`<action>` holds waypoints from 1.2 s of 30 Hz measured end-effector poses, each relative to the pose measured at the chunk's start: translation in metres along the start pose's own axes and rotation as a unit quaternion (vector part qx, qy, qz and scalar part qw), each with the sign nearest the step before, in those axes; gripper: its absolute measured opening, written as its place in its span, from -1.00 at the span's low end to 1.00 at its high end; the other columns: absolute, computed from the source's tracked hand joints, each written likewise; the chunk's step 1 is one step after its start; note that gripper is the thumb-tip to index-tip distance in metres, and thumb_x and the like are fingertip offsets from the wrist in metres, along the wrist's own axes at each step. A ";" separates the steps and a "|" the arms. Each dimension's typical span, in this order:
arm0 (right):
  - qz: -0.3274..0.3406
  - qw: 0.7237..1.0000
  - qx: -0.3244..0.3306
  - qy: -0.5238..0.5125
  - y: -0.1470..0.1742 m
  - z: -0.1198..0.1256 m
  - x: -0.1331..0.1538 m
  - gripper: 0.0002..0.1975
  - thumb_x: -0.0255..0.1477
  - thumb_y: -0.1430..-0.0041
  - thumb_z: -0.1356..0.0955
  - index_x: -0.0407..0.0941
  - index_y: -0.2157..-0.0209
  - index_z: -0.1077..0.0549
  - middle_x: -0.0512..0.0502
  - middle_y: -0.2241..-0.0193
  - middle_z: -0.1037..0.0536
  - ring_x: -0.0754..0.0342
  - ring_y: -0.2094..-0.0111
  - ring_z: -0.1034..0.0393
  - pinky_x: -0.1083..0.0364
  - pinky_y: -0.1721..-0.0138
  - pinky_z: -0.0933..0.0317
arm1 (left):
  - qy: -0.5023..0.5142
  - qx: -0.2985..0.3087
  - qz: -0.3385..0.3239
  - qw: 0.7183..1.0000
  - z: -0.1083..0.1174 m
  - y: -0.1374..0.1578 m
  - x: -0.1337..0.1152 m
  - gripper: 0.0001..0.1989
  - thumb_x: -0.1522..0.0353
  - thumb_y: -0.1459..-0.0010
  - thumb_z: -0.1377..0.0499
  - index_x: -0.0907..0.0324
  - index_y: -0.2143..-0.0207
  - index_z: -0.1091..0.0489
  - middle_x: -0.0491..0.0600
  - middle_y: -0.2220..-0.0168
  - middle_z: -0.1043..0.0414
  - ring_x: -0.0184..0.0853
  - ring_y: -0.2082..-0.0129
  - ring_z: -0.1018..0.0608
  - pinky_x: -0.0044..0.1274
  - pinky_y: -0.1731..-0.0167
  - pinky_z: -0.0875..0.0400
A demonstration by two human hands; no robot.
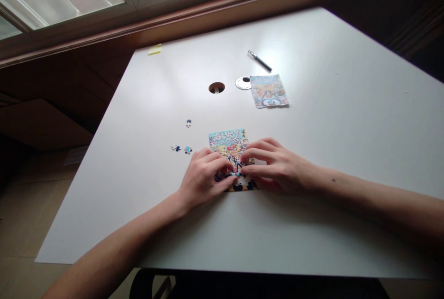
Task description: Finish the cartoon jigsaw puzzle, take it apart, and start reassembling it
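A small, colourful jigsaw puzzle (229,140) with a light blue "Bluey" title strip lies on the white table, with both hands over its lower half. My left hand (207,175) comes in from the left, its thumb and forefinger closed on a small light blue puzzle piece (236,174) at the puzzle's lower middle. From the other side, my right hand (277,165) reaches over the right edge. Its fingers are spread, and the fingertips touch the puzzle close to that piece. The hands hide part of the puzzle's lower area.
Loose puzzle pieces (188,149) lie left of the puzzle, another piece (188,123) farther back. Behind are a crinkled picture sheet (269,91), a round cover (243,83), a cable hole (217,88) and a dark pen (260,60). Yellow tape (155,49) marks the far left corner.
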State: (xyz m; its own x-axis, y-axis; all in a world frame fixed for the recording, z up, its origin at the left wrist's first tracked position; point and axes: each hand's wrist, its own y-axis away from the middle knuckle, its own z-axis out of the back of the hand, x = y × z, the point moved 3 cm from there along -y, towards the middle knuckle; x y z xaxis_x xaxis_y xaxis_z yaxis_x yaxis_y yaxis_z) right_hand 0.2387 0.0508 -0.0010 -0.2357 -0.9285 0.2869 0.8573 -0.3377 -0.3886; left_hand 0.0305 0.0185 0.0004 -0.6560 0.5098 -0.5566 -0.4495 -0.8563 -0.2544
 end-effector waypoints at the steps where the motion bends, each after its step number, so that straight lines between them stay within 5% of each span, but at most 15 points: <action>1: 0.002 1.000 0.002 0.004 0.000 0.000 0.000 -0.77 -0.50 -0.27 -0.31 -0.04 0.06 -0.45 -0.15 0.11 -0.51 -0.02 0.02 -0.33 -0.07 -0.01 -0.14 | -0.001 0.000 0.000 1.000 0.000 0.000 0.000 -0.90 0.30 -0.16 -0.32 0.11 0.28 -0.54 -0.05 0.32 -0.55 -0.23 0.23 -0.43 -0.35 0.11 -0.34; 10: 0.006 1.000 0.001 0.028 0.000 0.002 0.003 -0.78 -0.51 -0.28 -0.31 -0.05 0.06 -0.45 -0.13 0.11 -0.52 -0.02 0.05 -0.36 -0.08 -0.01 -0.13 | -0.007 0.000 0.002 1.000 0.000 -0.001 -0.002 -0.89 0.30 -0.13 -0.33 0.10 0.28 -0.54 -0.06 0.34 -0.54 -0.23 0.24 -0.44 -0.35 0.12 -0.33; 17: 0.000 0.999 0.003 0.035 0.000 0.001 0.003 -0.77 -0.51 -0.29 -0.29 -0.04 0.05 -0.45 -0.14 0.09 -0.52 -0.02 0.03 -0.36 -0.09 -0.02 -0.12 | -0.021 -0.061 -0.030 0.997 0.013 0.002 -0.003 -0.91 0.40 -0.10 -0.21 0.12 0.44 -0.51 -0.05 0.39 -0.51 -0.25 0.28 -0.42 -0.35 0.18 -0.30; 36: 0.001 1.000 -0.001 0.030 0.001 0.000 0.003 -0.76 -0.52 -0.30 -0.26 -0.04 0.05 -0.43 -0.15 0.08 -0.52 -0.03 0.02 -0.33 -0.09 -0.03 -0.14 | -0.117 0.005 -0.112 0.987 0.011 0.006 -0.008 -0.88 0.40 -0.11 -0.18 0.10 0.31 -0.53 -0.04 0.37 -0.50 -0.24 0.29 -0.39 -0.32 0.20 -0.19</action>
State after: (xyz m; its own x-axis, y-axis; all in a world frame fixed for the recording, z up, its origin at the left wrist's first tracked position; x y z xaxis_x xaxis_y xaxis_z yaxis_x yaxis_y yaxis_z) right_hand 0.2394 0.0474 -0.0003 -0.2618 -0.9367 0.2326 0.8569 -0.3365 -0.3905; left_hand 0.0264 0.0102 0.0116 -0.6604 0.6928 -0.2897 -0.6048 -0.7194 -0.3416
